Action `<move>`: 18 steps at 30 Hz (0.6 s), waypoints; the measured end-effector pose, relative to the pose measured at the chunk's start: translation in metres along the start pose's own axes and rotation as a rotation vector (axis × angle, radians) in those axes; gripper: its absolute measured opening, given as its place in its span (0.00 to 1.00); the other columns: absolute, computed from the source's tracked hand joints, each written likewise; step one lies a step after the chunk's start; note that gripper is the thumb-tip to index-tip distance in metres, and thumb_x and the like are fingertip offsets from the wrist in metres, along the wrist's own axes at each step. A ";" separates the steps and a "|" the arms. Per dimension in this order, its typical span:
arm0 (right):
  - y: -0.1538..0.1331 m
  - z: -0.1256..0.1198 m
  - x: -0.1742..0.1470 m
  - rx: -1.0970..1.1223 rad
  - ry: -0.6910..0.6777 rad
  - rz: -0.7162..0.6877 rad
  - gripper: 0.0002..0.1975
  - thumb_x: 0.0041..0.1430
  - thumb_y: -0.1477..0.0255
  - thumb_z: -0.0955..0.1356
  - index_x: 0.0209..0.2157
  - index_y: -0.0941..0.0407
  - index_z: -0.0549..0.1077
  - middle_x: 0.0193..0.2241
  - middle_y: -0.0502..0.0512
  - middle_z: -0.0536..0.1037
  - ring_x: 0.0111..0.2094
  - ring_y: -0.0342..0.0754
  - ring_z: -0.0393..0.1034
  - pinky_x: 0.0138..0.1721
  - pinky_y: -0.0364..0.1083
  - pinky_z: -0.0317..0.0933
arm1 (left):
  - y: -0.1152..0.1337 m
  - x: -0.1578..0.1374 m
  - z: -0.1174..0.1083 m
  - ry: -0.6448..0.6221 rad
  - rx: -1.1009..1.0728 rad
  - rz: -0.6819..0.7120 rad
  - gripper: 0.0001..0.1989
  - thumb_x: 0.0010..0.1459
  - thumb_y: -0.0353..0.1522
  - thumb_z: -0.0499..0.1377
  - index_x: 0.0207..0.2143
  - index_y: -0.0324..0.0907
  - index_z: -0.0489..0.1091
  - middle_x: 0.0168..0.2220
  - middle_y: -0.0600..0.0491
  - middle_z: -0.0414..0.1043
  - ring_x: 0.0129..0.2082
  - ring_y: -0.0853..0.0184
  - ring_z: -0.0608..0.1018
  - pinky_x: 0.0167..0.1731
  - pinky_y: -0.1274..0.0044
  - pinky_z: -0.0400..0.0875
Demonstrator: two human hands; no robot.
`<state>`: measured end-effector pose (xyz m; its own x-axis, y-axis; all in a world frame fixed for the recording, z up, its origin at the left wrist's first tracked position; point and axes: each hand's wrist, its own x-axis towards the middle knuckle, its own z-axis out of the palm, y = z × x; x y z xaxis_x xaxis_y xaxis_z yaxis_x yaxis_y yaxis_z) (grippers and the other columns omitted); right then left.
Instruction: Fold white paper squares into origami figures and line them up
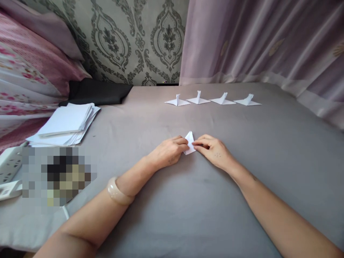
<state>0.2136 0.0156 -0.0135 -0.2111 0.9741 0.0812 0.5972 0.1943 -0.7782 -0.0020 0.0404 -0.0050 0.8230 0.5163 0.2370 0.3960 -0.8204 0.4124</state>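
Observation:
Between my hands, near the middle of the grey-covered table, is a small piece of folded white paper with a pointed top. My left hand grips its left edge with curled fingers. On the opposite edge, my right hand pinches the paper between thumb and fingertips. Farther back, several folded white paper figures stand in a row, each with a flat pointed base and an upright part; the leftmost paper figure and the rightmost paper figure mark its ends.
A stack of white paper lies at the left, in front of a folded black cloth. Nearer me on that side are a white power strip and a blurred-out patch. Pink and mauve curtains hang along both sides.

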 end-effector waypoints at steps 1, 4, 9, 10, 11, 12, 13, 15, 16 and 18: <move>0.000 -0.001 0.000 0.008 -0.015 -0.014 0.10 0.59 0.67 0.66 0.36 0.50 0.79 0.39 0.52 0.77 0.35 0.46 0.70 0.39 0.46 0.61 | 0.001 0.000 -0.001 0.012 -0.030 -0.024 0.17 0.60 0.23 0.47 0.42 0.38 0.75 0.44 0.43 0.74 0.46 0.59 0.72 0.46 0.72 0.68; -0.002 -0.005 0.001 0.010 -0.040 -0.018 0.12 0.60 0.69 0.64 0.37 0.50 0.80 0.40 0.52 0.77 0.39 0.47 0.71 0.43 0.47 0.61 | 0.004 0.001 -0.003 0.058 -0.095 -0.087 0.14 0.62 0.28 0.51 0.39 0.40 0.77 0.44 0.44 0.74 0.45 0.60 0.74 0.46 0.72 0.68; -0.006 -0.004 0.000 -0.025 -0.028 0.051 0.10 0.60 0.67 0.66 0.37 0.50 0.80 0.39 0.51 0.77 0.33 0.45 0.70 0.38 0.46 0.62 | -0.002 0.004 0.002 0.101 -0.065 -0.101 0.12 0.63 0.34 0.55 0.37 0.41 0.78 0.43 0.45 0.75 0.44 0.60 0.73 0.47 0.71 0.68; -0.006 -0.002 -0.001 -0.047 -0.011 0.059 0.09 0.59 0.66 0.67 0.37 0.50 0.80 0.39 0.51 0.77 0.33 0.44 0.70 0.37 0.46 0.62 | -0.003 0.004 0.003 0.103 -0.063 -0.108 0.11 0.63 0.35 0.56 0.38 0.42 0.78 0.43 0.46 0.75 0.45 0.61 0.73 0.47 0.71 0.68; -0.007 0.000 -0.002 -0.075 0.007 0.061 0.09 0.58 0.66 0.68 0.36 0.50 0.80 0.38 0.50 0.77 0.32 0.44 0.70 0.37 0.45 0.62 | -0.005 0.003 0.004 0.109 -0.065 -0.117 0.10 0.62 0.35 0.57 0.39 0.42 0.78 0.44 0.46 0.75 0.45 0.61 0.73 0.47 0.70 0.68; -0.008 0.002 -0.004 -0.110 0.028 0.058 0.08 0.58 0.66 0.68 0.37 0.50 0.80 0.38 0.50 0.77 0.32 0.44 0.70 0.36 0.45 0.62 | -0.006 0.002 0.005 0.116 -0.067 -0.127 0.10 0.62 0.35 0.57 0.39 0.43 0.78 0.44 0.47 0.75 0.45 0.61 0.73 0.48 0.70 0.68; -0.009 0.005 -0.006 -0.151 0.051 0.048 0.08 0.58 0.66 0.69 0.37 0.50 0.80 0.38 0.51 0.77 0.32 0.44 0.69 0.35 0.45 0.62 | -0.007 0.001 0.005 0.124 -0.068 -0.136 0.10 0.62 0.35 0.58 0.40 0.43 0.78 0.45 0.47 0.75 0.46 0.61 0.73 0.48 0.69 0.68; -0.011 0.009 -0.009 -0.250 0.103 -0.024 0.07 0.59 0.68 0.68 0.37 0.52 0.80 0.39 0.53 0.76 0.34 0.46 0.69 0.36 0.46 0.62 | -0.008 -0.002 0.006 0.145 -0.074 -0.146 0.10 0.62 0.35 0.58 0.40 0.44 0.78 0.46 0.47 0.75 0.47 0.61 0.72 0.49 0.68 0.68; -0.013 0.012 -0.011 -0.295 0.122 -0.092 0.08 0.61 0.70 0.67 0.37 0.53 0.79 0.40 0.54 0.76 0.36 0.47 0.69 0.37 0.46 0.63 | -0.009 -0.004 0.007 0.161 -0.083 -0.146 0.09 0.61 0.35 0.59 0.40 0.43 0.78 0.46 0.48 0.76 0.46 0.61 0.73 0.49 0.68 0.68; -0.016 0.016 -0.014 -0.340 0.119 -0.252 0.12 0.64 0.74 0.63 0.40 0.54 0.79 0.41 0.56 0.76 0.42 0.49 0.68 0.42 0.47 0.63 | -0.010 -0.006 0.008 0.193 -0.120 -0.140 0.09 0.60 0.35 0.60 0.38 0.42 0.78 0.45 0.48 0.77 0.45 0.61 0.74 0.49 0.69 0.69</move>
<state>0.1949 -0.0027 -0.0119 -0.3042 0.8940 0.3288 0.7634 0.4353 -0.4772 -0.0077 0.0437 -0.0174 0.6663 0.6695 0.3284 0.4402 -0.7086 0.5514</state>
